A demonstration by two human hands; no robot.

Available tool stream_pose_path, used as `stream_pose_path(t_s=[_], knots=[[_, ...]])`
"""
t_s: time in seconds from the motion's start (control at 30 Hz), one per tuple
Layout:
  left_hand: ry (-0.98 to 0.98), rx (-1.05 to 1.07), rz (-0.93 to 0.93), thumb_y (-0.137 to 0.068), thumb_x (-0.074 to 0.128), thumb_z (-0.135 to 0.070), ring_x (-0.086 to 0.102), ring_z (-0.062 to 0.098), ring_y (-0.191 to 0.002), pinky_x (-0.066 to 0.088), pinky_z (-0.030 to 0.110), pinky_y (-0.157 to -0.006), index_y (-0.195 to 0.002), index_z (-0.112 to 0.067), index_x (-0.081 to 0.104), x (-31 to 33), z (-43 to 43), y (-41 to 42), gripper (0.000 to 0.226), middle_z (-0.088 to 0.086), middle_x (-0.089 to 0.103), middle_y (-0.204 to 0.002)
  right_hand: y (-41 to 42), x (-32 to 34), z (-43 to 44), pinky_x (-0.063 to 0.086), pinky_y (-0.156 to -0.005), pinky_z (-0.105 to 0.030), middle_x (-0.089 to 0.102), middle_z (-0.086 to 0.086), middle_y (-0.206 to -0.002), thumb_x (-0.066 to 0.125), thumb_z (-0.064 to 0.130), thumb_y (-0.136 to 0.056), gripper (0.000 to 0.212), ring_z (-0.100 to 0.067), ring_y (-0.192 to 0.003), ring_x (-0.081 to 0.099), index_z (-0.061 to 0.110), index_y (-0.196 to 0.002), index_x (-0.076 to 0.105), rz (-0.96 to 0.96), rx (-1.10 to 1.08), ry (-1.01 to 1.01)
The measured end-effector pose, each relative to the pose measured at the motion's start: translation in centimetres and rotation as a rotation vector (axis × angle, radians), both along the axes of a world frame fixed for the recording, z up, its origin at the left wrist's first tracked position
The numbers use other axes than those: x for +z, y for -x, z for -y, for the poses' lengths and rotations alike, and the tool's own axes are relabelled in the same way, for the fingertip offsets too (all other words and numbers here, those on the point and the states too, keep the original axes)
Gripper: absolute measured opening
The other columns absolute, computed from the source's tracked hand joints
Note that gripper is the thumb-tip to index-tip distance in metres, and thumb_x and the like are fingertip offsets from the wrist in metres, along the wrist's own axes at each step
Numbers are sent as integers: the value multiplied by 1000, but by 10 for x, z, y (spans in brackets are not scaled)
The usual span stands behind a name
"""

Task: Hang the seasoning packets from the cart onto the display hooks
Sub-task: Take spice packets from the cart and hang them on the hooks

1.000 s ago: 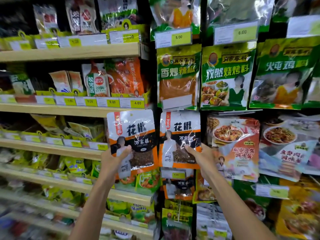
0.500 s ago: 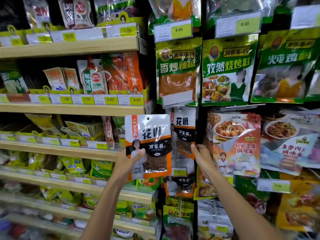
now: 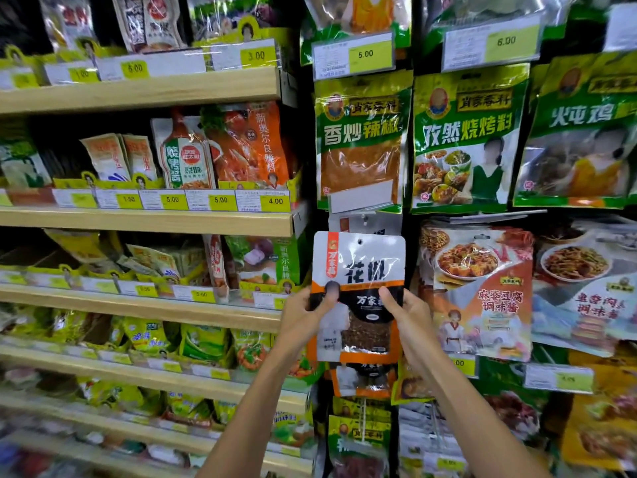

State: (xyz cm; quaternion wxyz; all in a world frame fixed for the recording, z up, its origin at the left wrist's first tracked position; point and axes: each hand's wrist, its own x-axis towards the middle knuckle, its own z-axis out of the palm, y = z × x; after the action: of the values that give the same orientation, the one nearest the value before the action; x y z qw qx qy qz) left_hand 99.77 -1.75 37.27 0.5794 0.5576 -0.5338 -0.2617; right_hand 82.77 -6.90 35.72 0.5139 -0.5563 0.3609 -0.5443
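A white, black and orange peppercorn seasoning packet (image 3: 358, 267) is held upright in front of the hook column. My left hand (image 3: 303, 317) grips its left edge, thumb on the front. My right hand (image 3: 406, 317) grips its right edge, thumb on the front too. The packet's hang hole sits just below the display hook (image 3: 366, 219), where the top of another identical packet (image 3: 348, 223) shows behind it. The cart is out of view.
Wooden shelves (image 3: 144, 222) with sauce packets and yellow price tags fill the left. Green seasoning bags (image 3: 362, 139) hang above the hook, mapo tofu sauce packets (image 3: 479, 291) hang to the right, and more packets (image 3: 360, 439) hang below.
My left hand carried the packet rightward from the shelf front to the hook column. My right hand left the hanging packet and took hold of the carried packet's right edge.
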Motion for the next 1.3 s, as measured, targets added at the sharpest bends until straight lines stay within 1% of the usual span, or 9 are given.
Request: stream_pose_path(t_s=[0.1,0.17,0.23,0.4,0.73,0.93,1.03,1.17,1.3], knots=[[306,462,326,-96,53,-28,63,15,-85,48,22,-69,-103,-12,65,24,3,-16,21,-1,68,-92,8,0,4,49,-88,-25,72,5,-108,62,37,-85,27,-10,-106,64,21,-106,68,-19,-29,39],[576,735,639,-97,51,-17,61,24,-88,48,30,-73,-105,-4,64,39,12,-31,20,10,67,-96,13,1,8,49,-92,-29,72,4,-108,62,37,-86,30,-13,-107,64,17,-108,68,-36,-41,71],[698,818,858,-96,51,-12,61,31,-96,49,34,-82,-109,0,64,51,27,-47,22,16,66,-104,16,5,11,48,-96,-33,71,4,-110,62,35,-88,28,-13,-109,63,18,-109,68,-45,-55,96],[669,790,1113,-95,52,-11,58,37,-107,44,44,-94,-115,-1,62,54,52,-73,25,21,61,-117,10,19,22,48,-93,-28,71,8,-107,61,32,-90,15,-7,-105,64,26,-102,68,-37,-44,94],[733,730,1157,-98,43,-14,53,33,-110,38,42,-99,-118,-1,58,51,62,-87,28,20,60,-119,-1,24,39,47,-74,-21,73,2,-95,61,27,-92,11,-8,-92,65,20,-89,69,-54,-140,18],[715,716,1173,-97,45,-13,52,33,-112,37,42,-102,-120,0,57,52,57,-86,29,20,59,-119,-17,28,75,51,-89,-40,69,-11,-104,60,26,-93,25,-24,-99,64,5,-104,67,-129,-283,-22],[697,704,1200,-97,46,-13,53,34,-112,38,43,-102,-122,0,56,52,56,-87,30,20,59,-120,-25,28,93,50,-89,-37,68,-12,-107,61,27,-92,29,-30,-104,62,2,-107,66,-142,-349,-33],[662,694,1257,-99,44,-15,55,34,-111,39,43,-102,-122,0,56,54,53,-90,31,20,59,-120,-31,30,109,43,-99,-35,55,-17,-134,60,29,-93,51,-32,-124,52,-2,-132,51,-180,-405,-96],[623,659,1264,-98,44,-15,56,35,-111,39,42,-102,-122,0,56,57,48,-88,31,20,59,-121,-28,29,110,46,-97,-39,58,-19,-130,58,32,-94,53,-35,-120,53,-3,-132,49,-323,-404,-129]])
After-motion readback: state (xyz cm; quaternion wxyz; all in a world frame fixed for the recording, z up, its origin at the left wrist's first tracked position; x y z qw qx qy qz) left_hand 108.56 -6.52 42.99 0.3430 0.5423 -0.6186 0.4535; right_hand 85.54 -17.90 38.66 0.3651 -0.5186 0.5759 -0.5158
